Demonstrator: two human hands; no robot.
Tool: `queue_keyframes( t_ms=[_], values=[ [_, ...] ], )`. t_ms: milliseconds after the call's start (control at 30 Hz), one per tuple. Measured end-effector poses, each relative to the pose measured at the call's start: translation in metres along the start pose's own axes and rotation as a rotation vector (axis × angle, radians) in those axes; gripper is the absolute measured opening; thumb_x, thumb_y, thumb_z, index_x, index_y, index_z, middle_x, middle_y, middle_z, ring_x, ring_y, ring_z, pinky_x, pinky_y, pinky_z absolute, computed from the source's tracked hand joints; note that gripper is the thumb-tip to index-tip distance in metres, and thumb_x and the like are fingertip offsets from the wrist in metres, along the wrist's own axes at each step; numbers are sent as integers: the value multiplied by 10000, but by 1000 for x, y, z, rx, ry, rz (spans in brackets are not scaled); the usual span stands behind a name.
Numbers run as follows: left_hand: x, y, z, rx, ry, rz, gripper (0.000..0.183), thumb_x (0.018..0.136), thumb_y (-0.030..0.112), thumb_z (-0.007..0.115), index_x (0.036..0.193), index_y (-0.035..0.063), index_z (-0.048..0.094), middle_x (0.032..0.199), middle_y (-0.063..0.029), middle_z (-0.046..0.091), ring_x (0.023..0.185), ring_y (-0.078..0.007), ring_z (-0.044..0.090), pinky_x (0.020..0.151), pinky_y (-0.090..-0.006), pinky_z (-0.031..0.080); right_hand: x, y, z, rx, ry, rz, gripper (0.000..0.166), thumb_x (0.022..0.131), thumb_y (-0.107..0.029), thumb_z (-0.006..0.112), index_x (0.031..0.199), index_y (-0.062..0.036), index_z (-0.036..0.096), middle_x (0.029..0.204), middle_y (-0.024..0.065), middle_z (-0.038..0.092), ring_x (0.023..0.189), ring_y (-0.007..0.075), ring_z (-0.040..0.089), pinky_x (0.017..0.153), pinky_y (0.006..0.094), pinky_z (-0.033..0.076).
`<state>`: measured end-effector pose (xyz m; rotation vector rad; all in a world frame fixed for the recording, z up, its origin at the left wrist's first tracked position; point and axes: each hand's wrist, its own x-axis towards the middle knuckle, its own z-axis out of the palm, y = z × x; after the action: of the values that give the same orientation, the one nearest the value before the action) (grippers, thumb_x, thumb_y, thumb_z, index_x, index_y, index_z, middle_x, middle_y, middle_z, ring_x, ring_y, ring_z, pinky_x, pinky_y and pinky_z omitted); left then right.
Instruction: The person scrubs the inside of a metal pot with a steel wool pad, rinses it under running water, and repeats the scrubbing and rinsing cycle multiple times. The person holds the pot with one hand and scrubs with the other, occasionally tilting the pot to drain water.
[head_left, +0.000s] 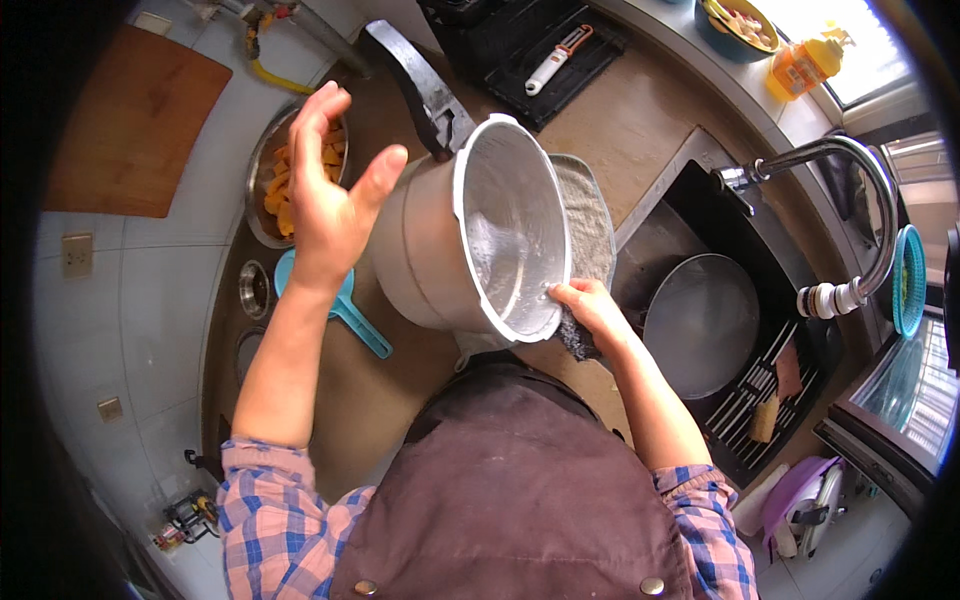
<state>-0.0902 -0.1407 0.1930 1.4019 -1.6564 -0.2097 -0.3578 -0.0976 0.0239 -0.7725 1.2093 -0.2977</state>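
A pressure cooker pot (427, 247), silvery metal, is tilted on its side with its wet mouth facing right. My right hand (592, 307) grips its lower right rim, thumb over the edge. Under those fingers is a dark speckled piece (576, 334); I cannot tell whether it is a side handle or a scourer. The long black handle (424, 94) points to the upper left. My left hand (330, 187) is raised beside the pot, fingers apart and holding nothing. Behind it, partly hidden, is a metal bowl (259, 202) of cut orange pumpkin-like pieces (277, 195).
A blue plastic ladle (360, 326) lies left of the pot, a grey cloth (585, 217) right of it. The dark sink (637, 217) holds a round pan (701, 326) of cloudy water under a curved faucet (862, 150). A white-handled peeler (555, 64) lies on a black tray (540, 105).
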Motion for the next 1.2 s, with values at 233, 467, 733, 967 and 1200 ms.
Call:
queue_keyframes(
  t_ms=[233, 467, 733, 967, 1200],
  values=[
    [41, -31, 62, -923, -263, -661, 203, 820, 132, 598, 979, 49, 502, 901, -103, 594, 892, -202, 601, 815, -325, 483, -3, -4, -2, -144, 2, -27, 369, 798, -283, 602, 924, 61, 644, 785, 91, 652, 710, 149, 586, 679, 304, 464],
    [21, -16, 63, -1061, -294, -557, 204, 752, 46, 559, 932, 59, 464, 793, -72, 516, 798, -201, 565, 795, -343, 465, -36, -20, -29, -835, 416, -401, 167, 766, -210, 659, 800, -50, 624, 773, 125, 608, 731, 307, 606, 665, 386, 476],
    [23, -3, 79, -992, -432, -499, 230, 713, 3, 558, 914, 44, 454, 771, -63, 517, 780, -184, 548, 779, -329, 454, -3, -26, 11, -1341, -180, -912, 71, 675, -176, 595, 726, -140, 629, 884, 25, 522, 884, 242, 485, 765, 363, 431],
    [18, 6, 82, -1043, -329, -487, 222, 671, -82, 484, 869, 17, 473, 743, -50, 556, 728, -134, 560, 722, -287, 473, 55, -47, 21, -1608, 80, -917, 96, 687, -181, 598, 741, -137, 665, 1007, 36, 514, 983, 240, 454, 750, 336, 409],
    [10, 13, 78, -1087, -399, -420, 284, 637, -98, 453, 897, 16, 448, 754, -62, 526, 743, -160, 545, 743, -317, 471, 27, -32, 38, -1335, -243, -641, 144, 700, -171, 579, 799, -115, 668, 990, 72, 557, 931, 278, 533, 755, 390, 490]
  ],
)
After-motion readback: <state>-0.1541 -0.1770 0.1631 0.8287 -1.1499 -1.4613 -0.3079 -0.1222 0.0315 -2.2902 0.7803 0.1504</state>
